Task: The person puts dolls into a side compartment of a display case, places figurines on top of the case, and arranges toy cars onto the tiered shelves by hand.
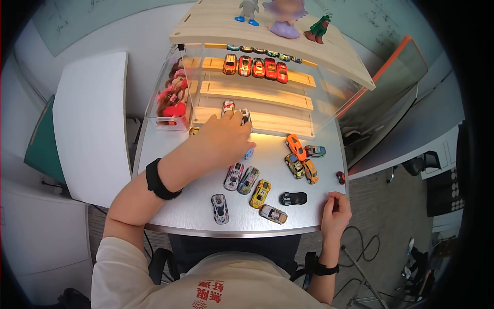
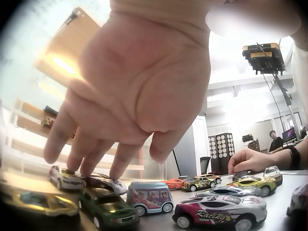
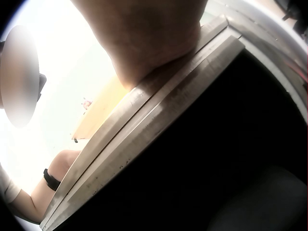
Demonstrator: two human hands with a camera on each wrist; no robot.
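Note:
My left hand reaches over the tabletop to the lowest wooden step, palm down. Its extended fingertips rest on two white toy cars standing side by side, one with red marks and one with dark marks. Below the palm, the left wrist view shows a blue-and-pink toy van, a dark green toy car and a gold one. At the table's front right edge lies my right hand, fingers loosely curled, holding nothing; a black toy car is to its left.
Red toy cars line an upper step of the clear-sided display shelf, with figurines on top. A clear bin of dolls stands left. Several cars lie around the tabletop, including an orange car and a yellow one.

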